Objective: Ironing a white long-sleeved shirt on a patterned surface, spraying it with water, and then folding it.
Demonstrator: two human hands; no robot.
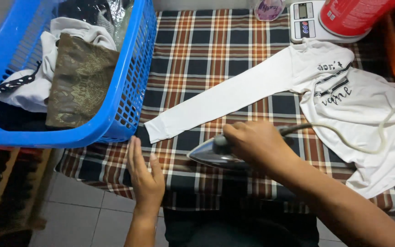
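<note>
Plaid cloth (197, 50) in brown, navy and white covers the work surface, grey tiled floor (76, 206) below its near edge. Blue plastic laundry basket (129, 91) sits at the left end of the cloth, piled with clothes: white garments, a brown patterned fabric, dark pieces underneath.

White long-sleeved shirt (362, 110) lies flat on the right side, dark print on the chest, one sleeve (225, 98) stretched out diagonally toward the basket, cuff ending near the basket's lower corner. Red cylindrical container (355, 13) stands at the top right on a small white digital scale (305, 20). Orange object at the far right edge, partly cut off. Small round pinkish item at top centre, too blurred to tell.

Right hand (257, 144) wrapped closed around the handle of the iron (213, 154), arm coming in from lower right. Iron sits on the plaid cloth just below the sleeve, near the cuff, metal nose pointing left; whether it touches the sleeve, cannot tell. Pale cord (344, 139) runs from the iron's back across the shirt body.

Left hand (145, 176) is open, fingers straight and together, palm edge resting on the cloth at the near edge, just left of the iron's tip, holding nothing, below the cuff and not touching it.
</note>
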